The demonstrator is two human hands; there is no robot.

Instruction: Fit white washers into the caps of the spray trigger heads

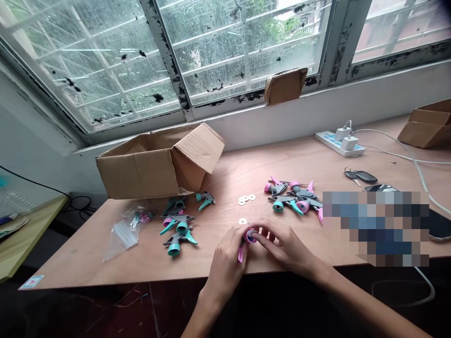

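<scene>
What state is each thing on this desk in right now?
Brown cardboard box: on its side, flaps open.
White power strip: two chargers plugged in.
Pink plastic trigger sprayer head: held between left hand and right hand.
Clear plastic bag: lying limp.
Teal trigger sprayer heads: loose, lying on their sides.

Wood table (229, 173) w/ cardboard box (155, 164) & plastic bag (123, 232). Spray triggers (178, 225) in 2 heaps, washers (246, 199) btwn. Power strip (338, 143), keys (359, 176) at R.

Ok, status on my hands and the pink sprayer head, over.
Hands: left hand, right hand both gripping pink sprayer head at table near edge. Loose washer just beyond. Apart from hands: left sprayer pile, right sprayer pile.
</scene>
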